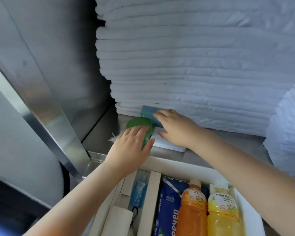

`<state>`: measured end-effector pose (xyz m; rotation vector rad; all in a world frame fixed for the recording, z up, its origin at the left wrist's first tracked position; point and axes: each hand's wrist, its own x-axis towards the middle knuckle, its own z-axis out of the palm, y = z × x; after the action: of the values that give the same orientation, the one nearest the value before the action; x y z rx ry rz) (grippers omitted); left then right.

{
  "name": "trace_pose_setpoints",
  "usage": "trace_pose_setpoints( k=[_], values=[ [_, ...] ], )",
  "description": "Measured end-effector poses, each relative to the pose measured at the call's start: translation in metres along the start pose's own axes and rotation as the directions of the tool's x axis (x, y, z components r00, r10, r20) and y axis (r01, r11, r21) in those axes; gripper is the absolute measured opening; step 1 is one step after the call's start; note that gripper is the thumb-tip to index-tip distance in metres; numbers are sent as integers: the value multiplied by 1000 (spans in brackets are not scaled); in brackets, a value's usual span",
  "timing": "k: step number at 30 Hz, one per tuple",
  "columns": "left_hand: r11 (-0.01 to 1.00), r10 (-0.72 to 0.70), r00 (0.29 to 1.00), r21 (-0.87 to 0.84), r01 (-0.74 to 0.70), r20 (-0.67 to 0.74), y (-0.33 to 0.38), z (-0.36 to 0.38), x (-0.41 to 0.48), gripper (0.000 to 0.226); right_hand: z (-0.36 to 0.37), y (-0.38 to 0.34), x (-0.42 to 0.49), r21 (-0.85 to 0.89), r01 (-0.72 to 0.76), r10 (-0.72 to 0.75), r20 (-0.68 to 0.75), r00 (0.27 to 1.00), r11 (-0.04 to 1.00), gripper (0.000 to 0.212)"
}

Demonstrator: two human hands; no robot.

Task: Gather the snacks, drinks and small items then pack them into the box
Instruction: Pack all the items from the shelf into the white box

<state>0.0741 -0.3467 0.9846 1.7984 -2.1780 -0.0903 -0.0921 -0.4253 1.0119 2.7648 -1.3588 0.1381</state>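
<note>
Two juice bottles, orange [192,210] and yellow [224,212], stand in the box [167,165] at the steel shelf's [99,137] near edge. Beyond, the left hand [131,147] grips a green round pack [138,122]. The right hand [175,126] lies across a teal carton [148,112] against stacked white towels [194,65]; its grip cannot be told.

Orange bottle [192,210] label: "MOGU MOGU" in curved letters near the top; the finer lines and the round seal under it are too small to read.
Yellow bottle [223,212] label: "MOGU MOGU", with a smaller line below that starts "Pineapple" and goes on "with Nata"; the remainder is blurred.
Blue packet [169,206]: large white letters run sideways along it, roughly "oahdoo", uncertain; the small characters above them are unreadable.
Teal box [148,113]: faint print on its side, too small to make out.
</note>
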Motion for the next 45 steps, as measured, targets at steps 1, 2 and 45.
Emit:
trace_pose_setpoints(
  k=[1, 2, 45],
  values=[
    [1000, 2, 1000, 10, -2, -9, 0, 0, -1, 56, 6, 0, 6, -15, 8, -8, 8, 1000, 1000, 59],
    [1000, 2, 1000, 7, -2, -13, -1, 0, -1, 55, 11, 1, 11, -19, 4, -3, 29, 1000, 1000, 65],
    [990, -43, 991, -127, 59, 124, -4, -4, 8, 51, 21, 19, -15, -109, -265, 283, 508, 813, 958, 88]
  ],
)
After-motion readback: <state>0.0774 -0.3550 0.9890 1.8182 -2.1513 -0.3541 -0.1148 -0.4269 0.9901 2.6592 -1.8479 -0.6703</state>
